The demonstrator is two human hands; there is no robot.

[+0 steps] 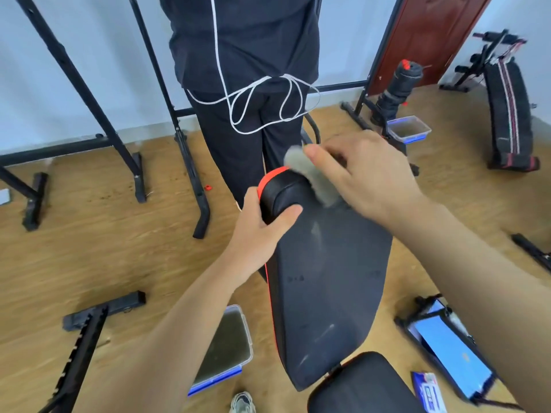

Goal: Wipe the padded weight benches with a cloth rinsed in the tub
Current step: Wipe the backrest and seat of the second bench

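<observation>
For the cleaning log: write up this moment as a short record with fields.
left grip: clasps the bench pad at its far, orange-trimmed end
right grip: holds grey cloth on the pad, motion-blurred
tub: on floor left of the bench, murky water inside
bystander: stands beyond the far end

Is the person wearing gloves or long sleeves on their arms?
No. The left hand and the right hand are bare, with no gloves, rings or watch showing. Both forearms are uncovered as far as the picture reaches, so no sleeves show, and there are no straps or cables on them.
</observation>
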